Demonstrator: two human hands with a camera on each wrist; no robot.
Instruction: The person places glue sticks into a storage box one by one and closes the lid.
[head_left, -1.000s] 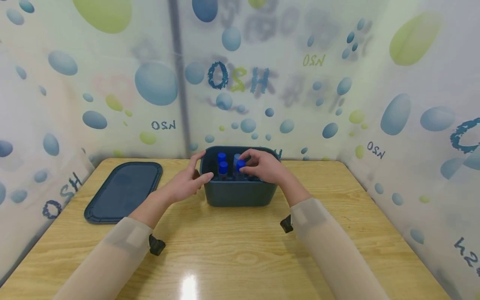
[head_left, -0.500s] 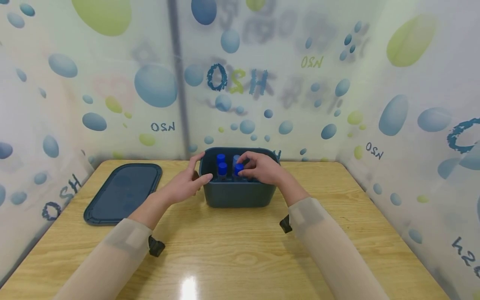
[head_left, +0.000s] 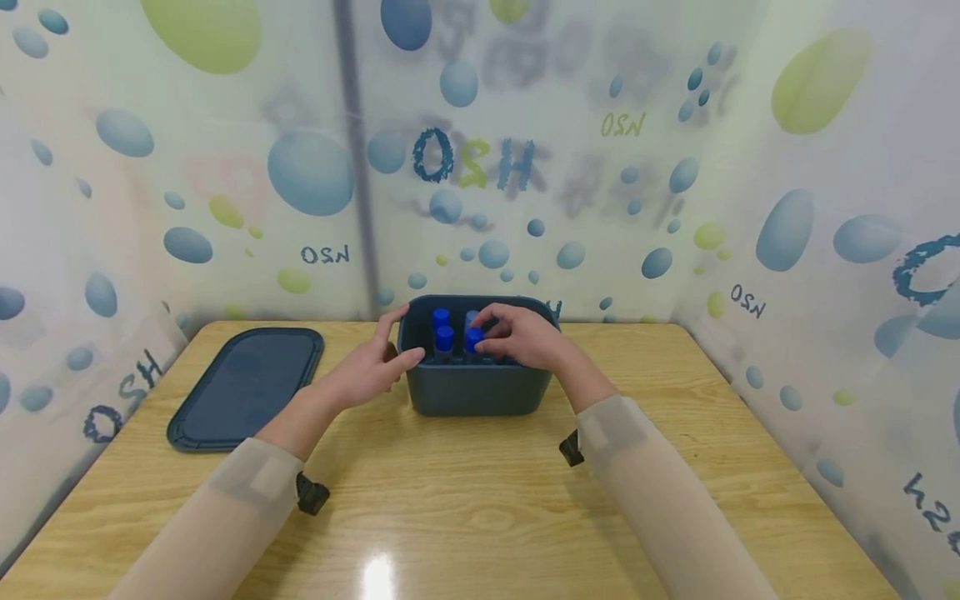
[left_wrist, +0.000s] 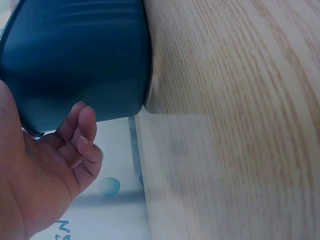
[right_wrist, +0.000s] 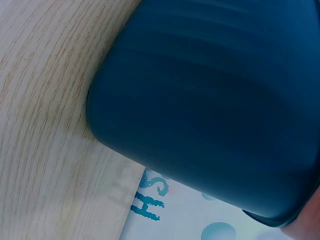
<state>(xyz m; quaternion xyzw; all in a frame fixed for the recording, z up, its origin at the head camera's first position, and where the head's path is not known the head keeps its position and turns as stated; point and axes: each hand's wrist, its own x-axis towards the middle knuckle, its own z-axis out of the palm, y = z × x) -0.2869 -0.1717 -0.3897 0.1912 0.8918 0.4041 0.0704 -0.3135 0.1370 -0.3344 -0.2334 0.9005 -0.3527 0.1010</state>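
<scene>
A dark blue-grey plastic bin (head_left: 480, 392) stands toward the back of the table, with several blue-capped bottles (head_left: 445, 337) upright inside. Over its right side reaches my right hand (head_left: 523, 337); thumb and fingers pinch the blue cap of a front bottle (head_left: 473, 338). Only a sliver of that hand shows in the right wrist view, beside the bin wall (right_wrist: 200, 110). My left hand (head_left: 367, 367) rests at the left end of the bin, index finger and thumb touching the rim. In the left wrist view its other fingers (left_wrist: 87, 125) hang loosely bent outside the wall.
A flat dark blue lid (head_left: 243, 387) with rounded corners lies on the wooden table (head_left: 465, 517), left of the bin. Patterned white curtains (head_left: 630, 233) enclose the table at the back and both sides, close behind the bin.
The front bottle under my right fingers has shifted slightly left, toward the other front bottle, and a little lower. My left hand keeps its place on the rim.
</scene>
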